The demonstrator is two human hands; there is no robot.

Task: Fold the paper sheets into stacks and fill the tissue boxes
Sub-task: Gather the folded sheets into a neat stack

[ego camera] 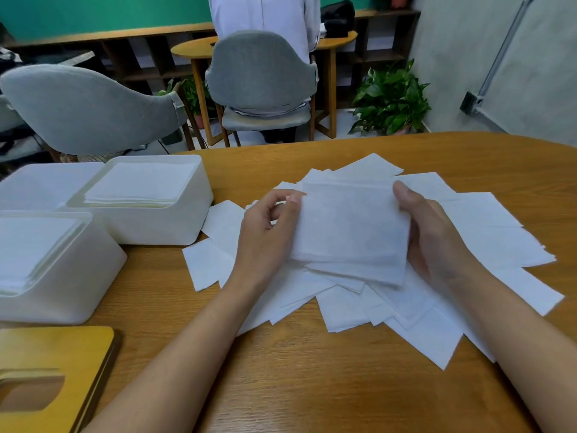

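I hold a small stack of white paper sheets point(349, 226) above the wooden table point(312, 370). My left hand point(265, 235) grips its left edge and my right hand point(431, 232) grips its right edge, thumb on top. Under the stack lies a loose spread of white sheets point(421, 317). At the left stand three white tissue boxes: a far one point(150, 226) and a near one point(62, 292), both holding stacked sheets, and one at the far left point(40, 182) whose inside I cannot make out.
Wooden box lids with an oval slot point(46, 385) are stacked at the near left corner. Beyond the table stand two grey chairs point(259, 76), a person seated at another table, and a potted plant point(390, 101).
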